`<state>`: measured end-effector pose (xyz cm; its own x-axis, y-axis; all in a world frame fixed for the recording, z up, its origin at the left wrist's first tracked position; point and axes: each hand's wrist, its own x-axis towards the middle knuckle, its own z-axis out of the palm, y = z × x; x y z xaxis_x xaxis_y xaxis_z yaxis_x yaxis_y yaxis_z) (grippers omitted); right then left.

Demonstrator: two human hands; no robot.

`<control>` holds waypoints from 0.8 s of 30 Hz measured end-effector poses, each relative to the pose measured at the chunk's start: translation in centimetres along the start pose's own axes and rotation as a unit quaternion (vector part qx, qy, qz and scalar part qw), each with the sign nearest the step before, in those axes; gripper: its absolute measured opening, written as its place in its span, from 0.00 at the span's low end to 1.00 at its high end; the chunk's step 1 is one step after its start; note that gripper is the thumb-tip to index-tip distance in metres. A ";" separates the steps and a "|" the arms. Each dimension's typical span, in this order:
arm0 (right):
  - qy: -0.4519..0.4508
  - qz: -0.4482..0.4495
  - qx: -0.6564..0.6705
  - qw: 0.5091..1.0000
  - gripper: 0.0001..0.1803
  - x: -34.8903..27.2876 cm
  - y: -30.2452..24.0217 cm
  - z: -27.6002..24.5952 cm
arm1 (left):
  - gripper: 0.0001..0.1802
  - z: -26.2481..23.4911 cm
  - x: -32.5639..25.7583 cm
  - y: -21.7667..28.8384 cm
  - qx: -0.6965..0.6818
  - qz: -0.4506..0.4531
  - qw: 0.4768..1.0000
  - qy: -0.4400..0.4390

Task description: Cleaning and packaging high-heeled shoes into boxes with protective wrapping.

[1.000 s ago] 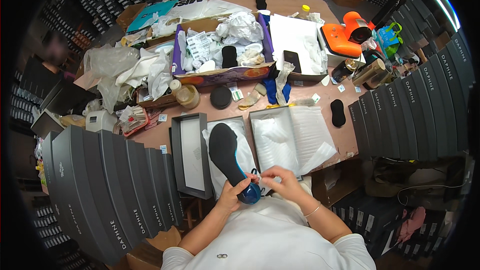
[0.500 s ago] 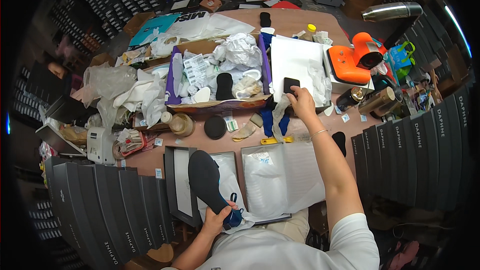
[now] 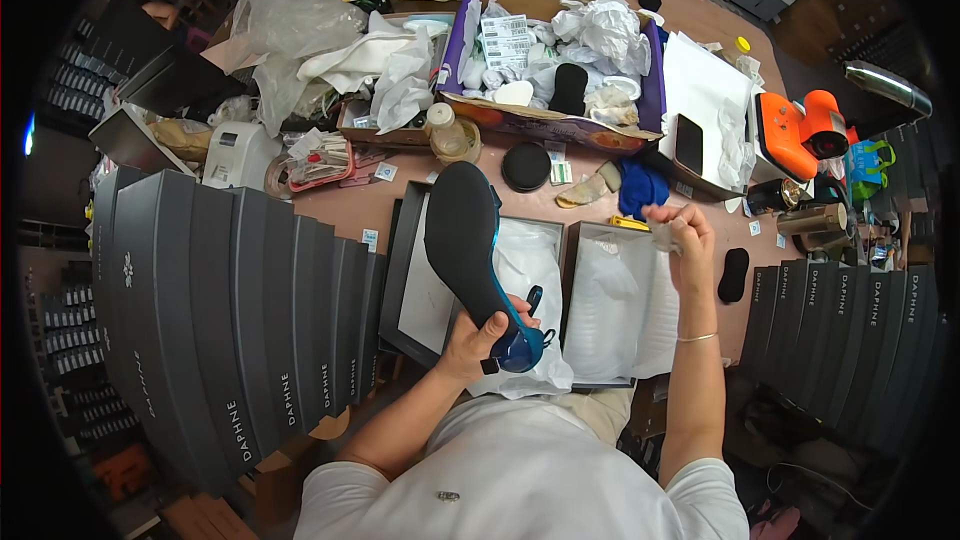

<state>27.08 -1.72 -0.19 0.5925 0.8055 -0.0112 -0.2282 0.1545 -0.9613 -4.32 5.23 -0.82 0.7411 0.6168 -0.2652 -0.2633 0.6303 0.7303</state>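
My left hand (image 3: 478, 342) is closed round the heel end of a sandal (image 3: 462, 240) with a black sole and shiny blue edging. Its sole faces up, and a thin dark strap loop sticks out past my fingers. My right hand (image 3: 692, 245) is raised to the right, its fingers pinched on a crumpled pale rag (image 3: 664, 236). Below the sandal lies an open grey shoebox (image 3: 408, 230) with white tissue (image 3: 530, 270). Beside it, another grey box (image 3: 573, 250) holds something in white wrapping (image 3: 605, 290).
Behind stands a purple-edged carton (image 3: 560, 125) full of crumpled paper. A phone (image 3: 689, 143) rests on a white box near an orange device (image 3: 790, 135). A blue cloth (image 3: 640, 188), a jar (image 3: 455, 138) and a round black lid (image 3: 526, 167) lie nearer. Dark shoeboxes (image 3: 180, 310) line both sides.
My right hand has left the phone's side and drawn back toward me with the pale rag. The sandal stays in my left hand. The whole view has shifted.
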 end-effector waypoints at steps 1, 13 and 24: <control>-0.016 0.011 0.053 0.998 0.07 -1.4 0.2 1.0 | 0.29 -0.5 -0.2 0.4 0.002 -0.006 1.000 -0.004; -0.118 0.089 -0.010 0.989 0.05 -0.5 1.0 14.7 | 0.31 -4.9 -2.4 3.8 -0.032 -0.023 0.999 -0.030; -0.144 -0.162 -0.397 0.892 0.08 12.7 7.0 24.6 | 0.25 -7.9 -3.0 2.9 -0.134 -0.038 0.990 0.019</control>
<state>13.97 23.66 -0.24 0.2794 0.9232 0.2640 0.6057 0.0438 -0.7945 -12.24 8.93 -2.89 0.7426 0.5765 -0.3409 -0.3651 0.7751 0.5156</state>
